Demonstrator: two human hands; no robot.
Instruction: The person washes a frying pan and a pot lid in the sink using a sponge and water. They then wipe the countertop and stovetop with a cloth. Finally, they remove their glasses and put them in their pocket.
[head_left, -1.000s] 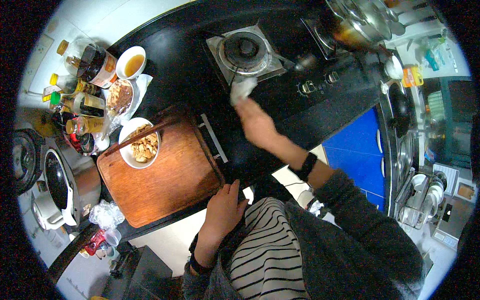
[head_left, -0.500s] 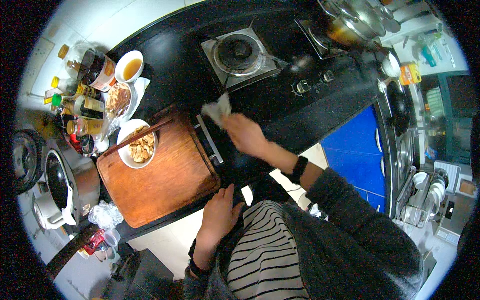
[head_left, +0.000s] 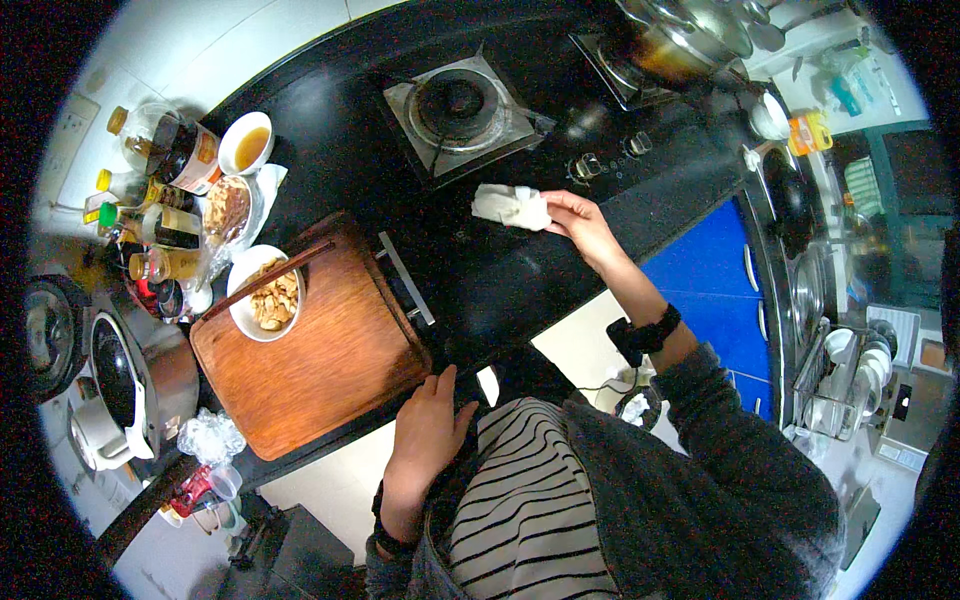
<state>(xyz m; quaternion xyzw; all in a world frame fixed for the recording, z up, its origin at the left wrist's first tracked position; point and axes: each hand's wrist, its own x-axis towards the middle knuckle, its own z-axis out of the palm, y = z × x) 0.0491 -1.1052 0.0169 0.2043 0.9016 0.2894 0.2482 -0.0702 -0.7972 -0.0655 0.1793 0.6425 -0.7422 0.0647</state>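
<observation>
My right hand (head_left: 588, 232) pinches a folded white paper towel (head_left: 506, 207) on the black countertop (head_left: 500, 300), just in front of the near burner (head_left: 455, 105). At the counter's front edge lies my left hand (head_left: 426, 432), fingers stretched out and nothing in them, beside the lower right corner of a wooden cutting board (head_left: 325, 375). A white bowl (head_left: 240, 318) of pale brown sliced food sits on the board's far left part. Brown chopsticks (head_left: 315, 253) lie across its rim.
A metal-handled piece (head_left: 405, 278) lies along the board's right side. Sauce bottles (head_left: 172, 226), a bowl of brown liquid (head_left: 258, 150) and a plastic-wrapped dish (head_left: 228, 208) crowd the left. A pot (head_left: 715, 35) stands on the far right burner, with stove knobs (head_left: 587, 165) before it.
My right hand has moved to the right across the countertop with the paper towel, away from the cutting board. My left hand stays at the counter edge. The view has shifted slightly.
</observation>
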